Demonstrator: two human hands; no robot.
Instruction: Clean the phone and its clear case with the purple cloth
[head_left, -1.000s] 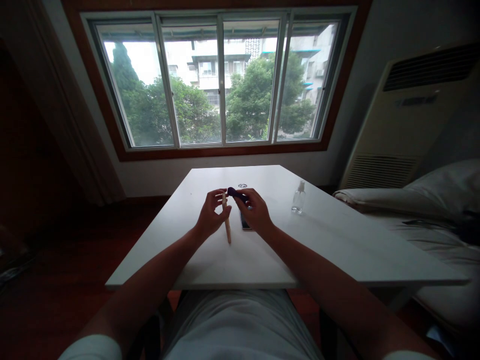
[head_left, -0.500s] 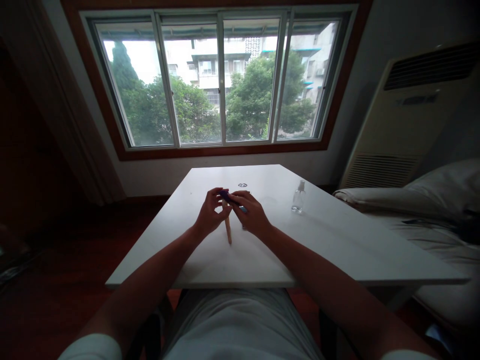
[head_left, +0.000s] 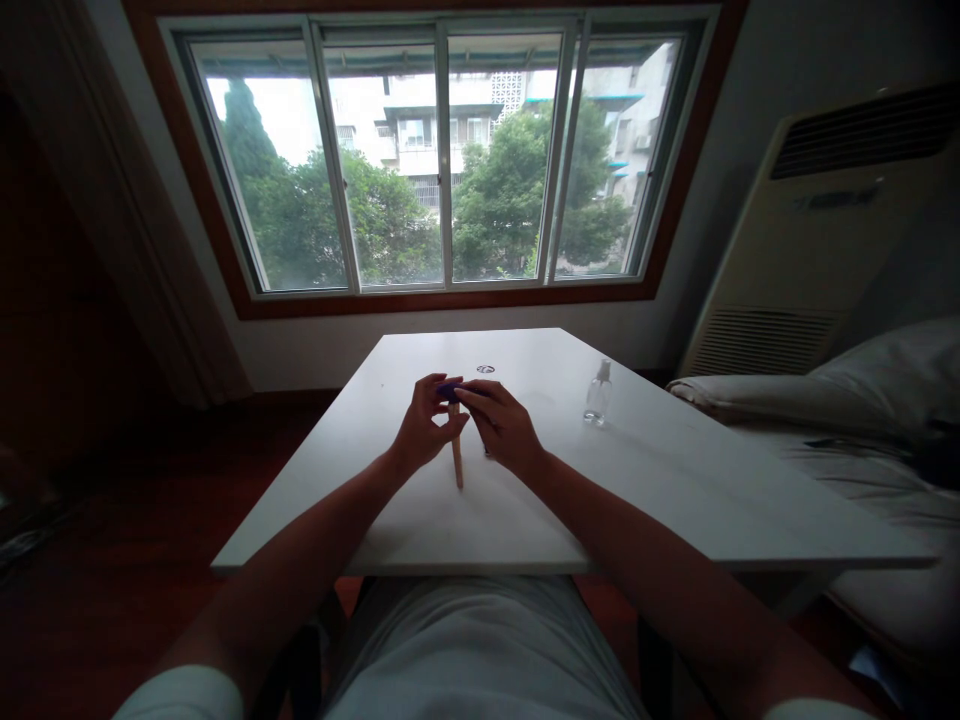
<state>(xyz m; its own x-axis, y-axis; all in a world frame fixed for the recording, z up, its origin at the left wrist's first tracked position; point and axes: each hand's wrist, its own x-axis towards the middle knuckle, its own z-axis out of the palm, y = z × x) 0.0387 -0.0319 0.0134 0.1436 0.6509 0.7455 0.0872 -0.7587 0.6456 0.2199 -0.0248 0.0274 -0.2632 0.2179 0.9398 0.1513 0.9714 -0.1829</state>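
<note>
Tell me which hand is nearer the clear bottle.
The right hand, on the same side as the bottle; the left hand, holding the wooden stick, is farther away.

Over a white table (head_left: 630, 500), a person's left hand (head_left: 425, 425) held a slim tan stick (head_left: 457, 455), its lower end pointing toward the near edge. The right hand (head_left: 504, 425) pressed a dark purple object (head_left: 450, 391) at the stick's top. A clear bottle (head_left: 597, 397) stood to the right.

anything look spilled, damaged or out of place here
Nothing stands out. The transparent spray-top bottle stands upright on the white table, no spill shows, and the slim tan stick in the left hand looks unbroken where visible.
</note>
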